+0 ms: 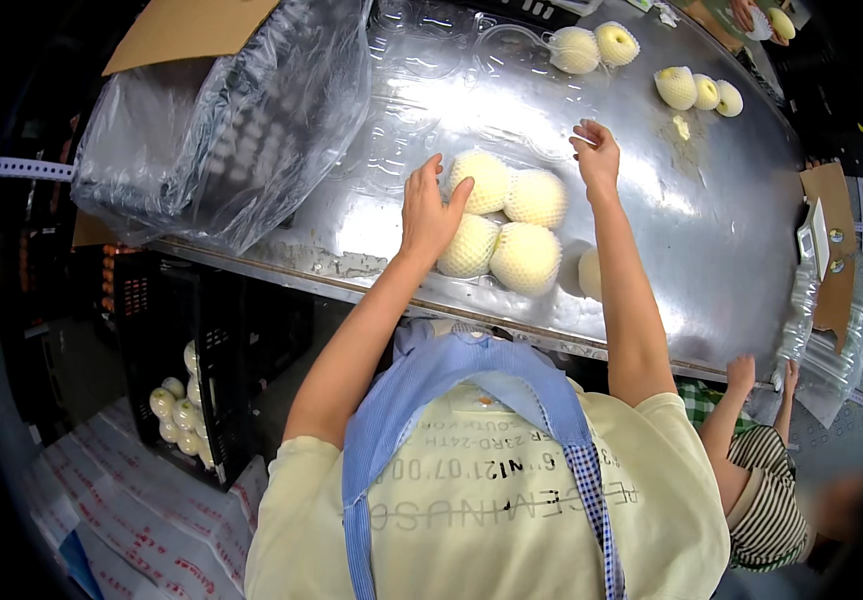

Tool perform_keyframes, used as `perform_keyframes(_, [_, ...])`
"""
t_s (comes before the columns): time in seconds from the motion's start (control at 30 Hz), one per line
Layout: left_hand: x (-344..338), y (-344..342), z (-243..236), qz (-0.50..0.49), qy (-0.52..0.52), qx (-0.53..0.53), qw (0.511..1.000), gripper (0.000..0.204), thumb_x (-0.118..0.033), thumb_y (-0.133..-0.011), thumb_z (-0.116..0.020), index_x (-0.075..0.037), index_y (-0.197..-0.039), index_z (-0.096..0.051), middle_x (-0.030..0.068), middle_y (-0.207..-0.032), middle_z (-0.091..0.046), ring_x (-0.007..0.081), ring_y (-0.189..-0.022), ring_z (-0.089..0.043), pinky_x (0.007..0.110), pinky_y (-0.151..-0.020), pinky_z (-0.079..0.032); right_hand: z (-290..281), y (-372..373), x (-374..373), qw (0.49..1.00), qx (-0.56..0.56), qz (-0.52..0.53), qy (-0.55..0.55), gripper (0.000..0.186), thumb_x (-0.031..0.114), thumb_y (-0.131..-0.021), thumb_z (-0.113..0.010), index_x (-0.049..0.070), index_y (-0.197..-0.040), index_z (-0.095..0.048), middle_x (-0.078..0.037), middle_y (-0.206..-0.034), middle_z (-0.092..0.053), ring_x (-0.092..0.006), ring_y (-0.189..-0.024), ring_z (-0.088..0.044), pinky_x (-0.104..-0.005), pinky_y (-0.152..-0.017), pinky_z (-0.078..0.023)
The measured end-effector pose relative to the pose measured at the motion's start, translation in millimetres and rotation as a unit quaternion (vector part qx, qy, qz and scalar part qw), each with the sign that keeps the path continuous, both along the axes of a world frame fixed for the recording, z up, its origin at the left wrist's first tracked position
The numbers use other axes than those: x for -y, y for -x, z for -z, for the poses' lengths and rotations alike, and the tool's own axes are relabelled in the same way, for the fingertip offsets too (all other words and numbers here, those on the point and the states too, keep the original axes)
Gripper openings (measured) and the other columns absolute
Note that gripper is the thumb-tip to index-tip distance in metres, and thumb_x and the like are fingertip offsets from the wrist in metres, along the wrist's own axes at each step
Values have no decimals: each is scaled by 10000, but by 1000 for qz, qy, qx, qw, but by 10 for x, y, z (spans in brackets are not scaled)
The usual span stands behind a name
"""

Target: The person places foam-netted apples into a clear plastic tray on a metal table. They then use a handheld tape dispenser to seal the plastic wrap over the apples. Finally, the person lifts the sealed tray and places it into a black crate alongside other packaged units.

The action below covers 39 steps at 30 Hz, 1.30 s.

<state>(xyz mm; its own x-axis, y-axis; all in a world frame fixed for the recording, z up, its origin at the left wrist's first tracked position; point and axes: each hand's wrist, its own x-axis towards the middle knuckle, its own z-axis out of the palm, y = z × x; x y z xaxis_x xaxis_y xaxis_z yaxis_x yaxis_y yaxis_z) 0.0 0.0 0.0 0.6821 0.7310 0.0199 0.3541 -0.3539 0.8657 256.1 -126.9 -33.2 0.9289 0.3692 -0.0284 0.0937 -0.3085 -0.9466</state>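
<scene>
Four round fruits in foam nets (524, 258) sit in a clear plastic tray (492, 280) at the table's near middle. My left hand (433, 205) is at their left, fingers apart, thumb against the upper left fruit (482, 178). Above and right of the group, my right hand (594, 150) has curled fingers at the edge of a clear plastic lid (537, 135), which is hard to make out. Another pale fruit (589, 273) is partly hidden behind my right forearm.
A plastic-lined cardboard box (212, 130) fills the table's (712, 220) upper left. Netted fruits (676, 88) stand at the back. A fruit crate (182, 410) is below left. Co-workers' hands show at top right (742, 15) and lower right (740, 372), beside plastic packaging (822, 340).
</scene>
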Motion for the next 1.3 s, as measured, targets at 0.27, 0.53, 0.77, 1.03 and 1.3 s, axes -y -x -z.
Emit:
perform_keyframes(0.27, [-134,-112,50,-47,90,-28,994,490,-356,-769,-697,58,-1022,-632,189,-964,-651,300,-890,-621,368,-797,-478,-492,199,-95,993,116,-8,-5,322,275,-834,-657,-18,-965,-629,-81,-863,-659,-141,-791,-602,-269,-744,-466])
perform_keyframes(0.53, [-209,-57,124,-42,66,28,997,490,-360,-797,-674,31,-1084,-611,150,-967,-657,256,-832,-629,342,-767,-492,-953,741,175,972,211,-86,-53,270,128,-829,-647,33,-1076,-595,-72,-943,-643,-139,-810,-590,-263,-724,-460])
perform_keyframes(0.77, [-130,607,-452,2,574,110,811,340,-311,-950,-467,-15,-1067,-588,83,-855,-618,142,-668,-602,277,-624,-496,-909,1437,771,928,320,-187,30,461,-2,-680,-708,43,-1120,-579,-125,-1164,-581,-276,-1029,-554,-339,-794,-478])
perform_keyframes(1.03, [84,866,-174,57,540,40,839,227,-187,-934,-491,-8,-1039,-583,59,-830,-618,132,-708,-608,263,-644,-517,-606,1764,1037,911,339,-209,109,541,-88,-706,-579,56,-1223,-511,-141,-1284,-497,-317,-1136,-480,-395,-939,-408])
perform_keyframes(1.3, [199,902,-77,20,504,3,863,207,-52,-897,-475,44,-1069,-542,130,-880,-619,157,-686,-622,263,-601,-547,-369,2097,1329,996,-22,-65,-55,702,-161,-662,-383,19,-1339,-335,-149,-1286,-434,-249,-1198,-426,-337,-901,-461])
